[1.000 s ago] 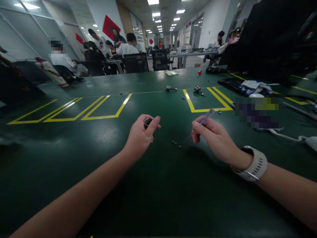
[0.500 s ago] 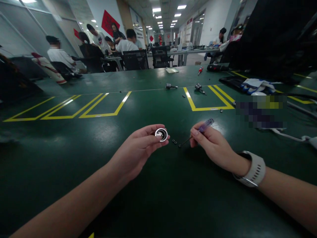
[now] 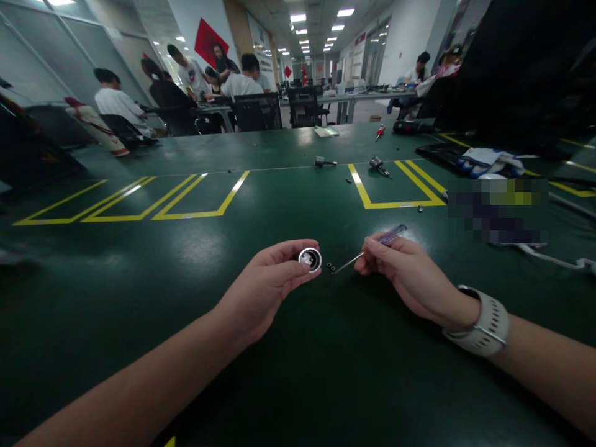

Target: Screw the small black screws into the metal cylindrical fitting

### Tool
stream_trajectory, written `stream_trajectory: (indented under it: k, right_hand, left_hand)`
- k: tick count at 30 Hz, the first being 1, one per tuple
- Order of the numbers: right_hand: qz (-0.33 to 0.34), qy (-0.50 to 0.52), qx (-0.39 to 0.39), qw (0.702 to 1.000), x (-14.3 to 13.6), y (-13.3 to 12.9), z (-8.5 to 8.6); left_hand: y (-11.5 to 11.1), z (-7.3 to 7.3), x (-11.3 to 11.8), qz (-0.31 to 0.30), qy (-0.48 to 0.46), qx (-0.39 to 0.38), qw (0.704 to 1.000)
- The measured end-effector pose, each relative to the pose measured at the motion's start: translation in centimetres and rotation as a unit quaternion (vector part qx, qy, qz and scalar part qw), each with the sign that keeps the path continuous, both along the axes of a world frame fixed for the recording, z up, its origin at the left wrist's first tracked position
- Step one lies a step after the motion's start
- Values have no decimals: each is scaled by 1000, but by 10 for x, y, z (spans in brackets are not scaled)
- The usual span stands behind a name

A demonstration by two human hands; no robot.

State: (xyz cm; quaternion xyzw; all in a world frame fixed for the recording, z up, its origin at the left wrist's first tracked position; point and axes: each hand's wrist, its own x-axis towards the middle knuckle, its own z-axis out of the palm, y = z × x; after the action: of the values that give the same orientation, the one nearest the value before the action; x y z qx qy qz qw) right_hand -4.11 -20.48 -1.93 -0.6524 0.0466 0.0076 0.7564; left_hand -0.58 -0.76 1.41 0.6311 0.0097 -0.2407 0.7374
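Observation:
My left hand (image 3: 270, 279) is closed around a round metal cup-shaped part (image 3: 310, 260), its open end facing me and the thumb on its rim. Inside the cup are bright and dark shapes too small to make out. In my right hand (image 3: 395, 261) is a screwdriver (image 3: 392, 234) with a clear purple handle, gripped like a pen. Its thin shaft slants down to the left, the tip at the table beside some small dark rings (image 3: 332, 269). Whether a ring sits on the tip I cannot tell. The rings lie just right of the metal cup.
Yellow tape (image 3: 405, 204) marks boxes on the green table (image 3: 209, 372). Farther back lie two dark metal parts with shafts (image 3: 379, 166), a red screwdriver (image 3: 380, 131) and a power tool (image 3: 410, 127). Gloves (image 3: 491, 161) and a white cable (image 3: 554, 259) are at right. People sit beyond.
The screwdriver now lies flatter, its tip a little farther left and close to the rings. My left hand with the metal cup has shifted slightly right and down. The camera view has moved slightly.

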Motion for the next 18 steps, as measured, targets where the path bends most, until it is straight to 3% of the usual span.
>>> stream_trajectory:
  k: [3, 7, 11, 15, 18]
  right_hand:
    - [19, 4, 89, 996, -2, 1, 4]
    - [27, -87, 78, 993, -11, 4, 8]
    - [34, -213, -63, 974, -22, 8, 8]
    - [26, -287, -238, 928, -32, 10, 9]
    - [44, -331, -301, 893, -35, 11, 11]
  left_hand:
    - [0, -3, 1, -7, -9, 14, 1000]
    - [0, -5, 0, -19, -35, 43, 998]
    - [1, -7, -2, -33, -63, 63, 995]
    - [0, -9, -4, -39, -88, 72, 993]
    - [-1, -9, -5, -43, -100, 75, 991]
